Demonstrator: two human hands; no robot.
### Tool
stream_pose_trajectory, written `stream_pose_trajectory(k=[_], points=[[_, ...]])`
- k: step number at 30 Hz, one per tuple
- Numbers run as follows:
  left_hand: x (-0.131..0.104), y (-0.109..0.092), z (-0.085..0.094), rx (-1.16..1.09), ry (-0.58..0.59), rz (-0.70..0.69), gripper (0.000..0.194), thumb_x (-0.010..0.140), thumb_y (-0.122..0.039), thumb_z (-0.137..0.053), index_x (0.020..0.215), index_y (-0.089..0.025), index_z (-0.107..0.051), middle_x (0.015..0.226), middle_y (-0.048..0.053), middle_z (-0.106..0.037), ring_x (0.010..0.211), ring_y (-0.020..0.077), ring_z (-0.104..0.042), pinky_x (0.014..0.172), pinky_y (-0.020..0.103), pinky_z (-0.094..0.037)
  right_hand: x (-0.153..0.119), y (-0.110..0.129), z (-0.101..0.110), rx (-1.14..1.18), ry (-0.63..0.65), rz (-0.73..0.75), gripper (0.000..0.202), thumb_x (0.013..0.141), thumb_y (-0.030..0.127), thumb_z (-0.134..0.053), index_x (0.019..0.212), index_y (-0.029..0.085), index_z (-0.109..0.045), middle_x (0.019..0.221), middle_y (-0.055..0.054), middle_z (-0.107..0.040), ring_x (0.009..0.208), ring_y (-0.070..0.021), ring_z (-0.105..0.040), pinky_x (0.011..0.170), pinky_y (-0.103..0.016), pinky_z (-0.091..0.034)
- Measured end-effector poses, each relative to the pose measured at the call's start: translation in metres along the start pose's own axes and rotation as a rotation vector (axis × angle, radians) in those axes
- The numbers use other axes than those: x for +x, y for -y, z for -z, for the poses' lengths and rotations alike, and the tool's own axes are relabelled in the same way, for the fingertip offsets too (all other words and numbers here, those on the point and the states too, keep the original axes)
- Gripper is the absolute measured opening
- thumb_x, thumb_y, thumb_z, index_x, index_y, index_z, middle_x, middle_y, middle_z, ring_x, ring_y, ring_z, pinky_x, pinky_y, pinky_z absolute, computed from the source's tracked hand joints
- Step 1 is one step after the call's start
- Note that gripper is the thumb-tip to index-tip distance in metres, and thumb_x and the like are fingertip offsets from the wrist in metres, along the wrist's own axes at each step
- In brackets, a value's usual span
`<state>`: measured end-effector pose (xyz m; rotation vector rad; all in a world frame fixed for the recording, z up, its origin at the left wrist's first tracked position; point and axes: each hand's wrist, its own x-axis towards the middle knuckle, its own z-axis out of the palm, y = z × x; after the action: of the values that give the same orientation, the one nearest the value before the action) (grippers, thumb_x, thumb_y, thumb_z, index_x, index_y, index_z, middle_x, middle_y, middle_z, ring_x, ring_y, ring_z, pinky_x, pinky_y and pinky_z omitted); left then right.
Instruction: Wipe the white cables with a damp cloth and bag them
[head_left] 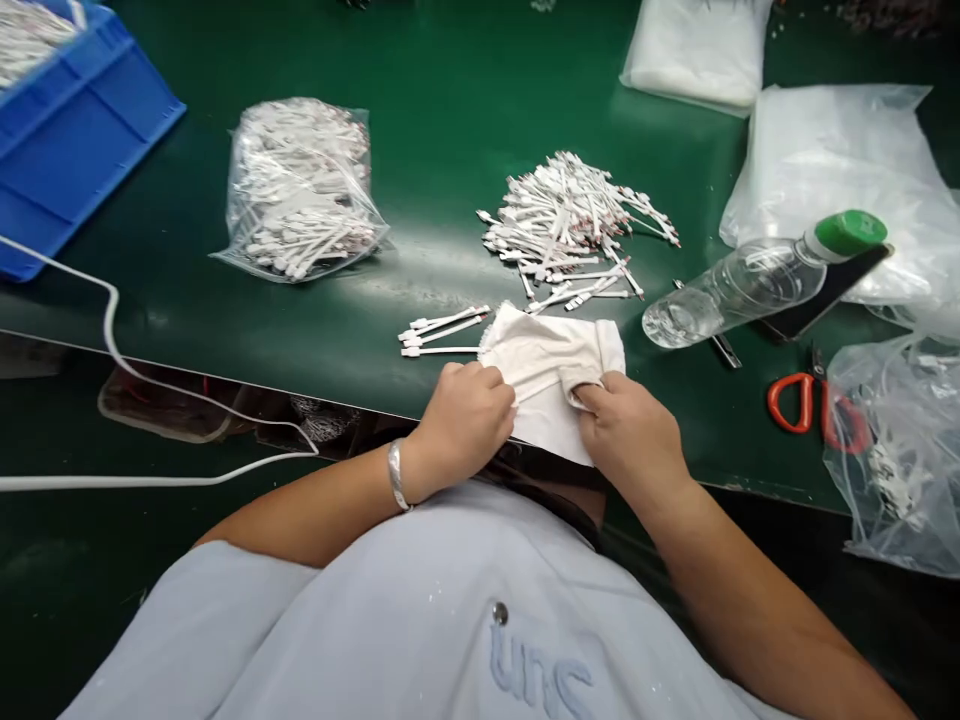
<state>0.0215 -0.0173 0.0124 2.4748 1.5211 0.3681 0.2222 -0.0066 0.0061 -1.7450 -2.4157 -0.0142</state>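
A white cloth point(544, 370) lies over the front edge of the green table, partly folded and creased. My left hand point(469, 425) is closed on its left side, fingers curled in. At the right side, my right hand point(637, 430) grips a rolled part of the cloth between thumb and fingers; some fingertips are hidden in the fold. Several short white cables point(446, 330) lie just beyond my left hand, one end of them against the cloth. Past the cloth is a loose pile of the same kind of cables point(566, 220).
A clear bag of cables point(300, 190) and a blue bin point(67, 140) stand left. On the right are a water bottle point(739, 290), orange-handled scissors point(791, 402), clear plastic bags point(832, 170) and a bag with small white parts point(900, 450). A white cord point(112, 310) crosses the left edge.
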Motion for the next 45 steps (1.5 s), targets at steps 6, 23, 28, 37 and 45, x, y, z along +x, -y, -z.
stream_pose_trajectory(k=[6, 23, 28, 37, 45], points=[[0.011, -0.011, 0.012, 0.139, 0.172, -0.008, 0.014, 0.085, -0.013, -0.051, 0.080, -0.013, -0.064, 0.080, 0.011, -0.065, 0.078, 0.0245, -0.061, 0.063, 0.035, -0.036, -0.021, 0.010, -0.012, 0.079, -0.115, 0.091, 0.016, 0.080, 0.014, -0.050, 0.076, 0.018, -0.065, 0.067, -0.002, -0.049, 0.062, -0.0136, -0.039, 0.055, -0.025, -0.025], [-0.007, 0.074, 0.045, 0.249, -0.009, 0.197, 0.031, 0.081, -0.028, -0.063, 0.109, -0.015, -0.061, 0.106, 0.011, -0.063, 0.099, 0.0274, -0.055, 0.078, 0.037, -0.040, -0.027, 0.011, -0.029, 0.044, -0.282, 0.072, 0.017, 0.082, 0.016, -0.050, 0.069, 0.019, -0.060, 0.063, -0.002, -0.048, 0.063, -0.0157, -0.041, 0.056, -0.027, -0.025], [0.017, 0.076, 0.047, 0.232, 0.123, 0.195, 0.021, 0.085, -0.026, -0.055, 0.098, -0.014, -0.066, 0.103, 0.013, -0.064, 0.099, 0.0283, -0.057, 0.080, 0.038, -0.038, -0.026, 0.012, -0.031, 0.022, -0.294, 0.082, 0.018, 0.084, 0.017, -0.050, 0.068, 0.020, -0.059, 0.062, -0.002, -0.047, 0.063, -0.0169, -0.042, 0.055, -0.027, -0.025], [0.029, 0.085, 0.069, 0.377, 0.315, 0.190, 0.018, 0.070, -0.006, -0.054, 0.076, -0.013, -0.070, 0.077, 0.013, -0.070, 0.076, 0.0248, -0.063, 0.067, 0.034, -0.037, -0.027, 0.009, -0.029, -0.026, -0.279, 0.132, 0.015, 0.084, 0.018, -0.051, 0.071, 0.019, -0.060, 0.063, -0.002, -0.049, 0.062, -0.0153, -0.043, 0.054, -0.025, -0.025], [0.017, 0.123, 0.102, 0.526, 0.359, 0.168, 0.021, 0.073, -0.015, -0.052, 0.082, -0.012, -0.071, 0.082, 0.012, -0.070, 0.077, 0.0234, -0.063, 0.060, 0.030, -0.035, -0.027, 0.006, -0.037, -0.046, -0.350, 0.138, 0.015, 0.082, 0.019, -0.053, 0.071, 0.018, -0.061, 0.062, 0.000, -0.047, 0.061, -0.0135, -0.042, 0.053, -0.024, -0.026]])
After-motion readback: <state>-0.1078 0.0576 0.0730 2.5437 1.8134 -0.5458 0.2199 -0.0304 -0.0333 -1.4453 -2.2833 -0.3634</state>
